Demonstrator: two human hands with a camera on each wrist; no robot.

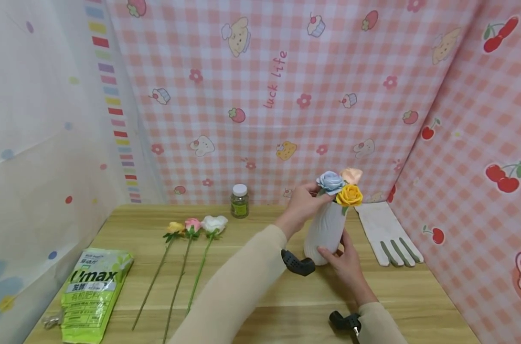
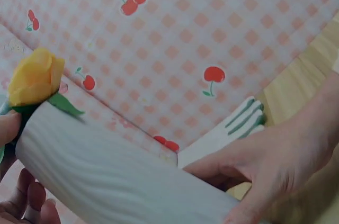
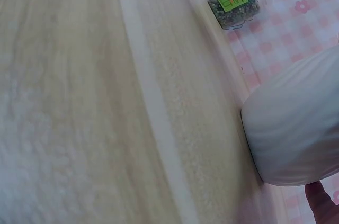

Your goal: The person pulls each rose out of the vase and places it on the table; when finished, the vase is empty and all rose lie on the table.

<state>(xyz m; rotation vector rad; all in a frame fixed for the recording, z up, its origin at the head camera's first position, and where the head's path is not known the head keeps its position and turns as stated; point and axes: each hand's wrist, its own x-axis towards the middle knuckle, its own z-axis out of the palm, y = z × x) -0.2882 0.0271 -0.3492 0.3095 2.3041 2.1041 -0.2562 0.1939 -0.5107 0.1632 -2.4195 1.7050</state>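
A white ribbed vase (image 1: 324,232) holds a blue rose (image 1: 330,182), a peach rose (image 1: 351,175) and a yellow rose (image 1: 350,195). My left hand (image 1: 304,206) is at the vase's mouth and pinches the blue rose just under its bloom; the stem there is hidden. Low on the vase, my right hand (image 1: 347,267) grips its side, thumb in front. The left wrist view shows the yellow rose (image 2: 37,78) leaning over the rim and the right hand (image 2: 280,166) at the vase's lower end. One finger (image 3: 319,200) touches the vase in the right wrist view.
A yellow rose (image 1: 176,228), a pink rose (image 1: 193,224) and a white rose (image 1: 214,224) lie on the wooden table (image 1: 264,286). A lidded jar (image 1: 240,203) stands at the back edge. At left lies a green fertilizer bag (image 1: 92,296), at right white gloves (image 1: 382,227).
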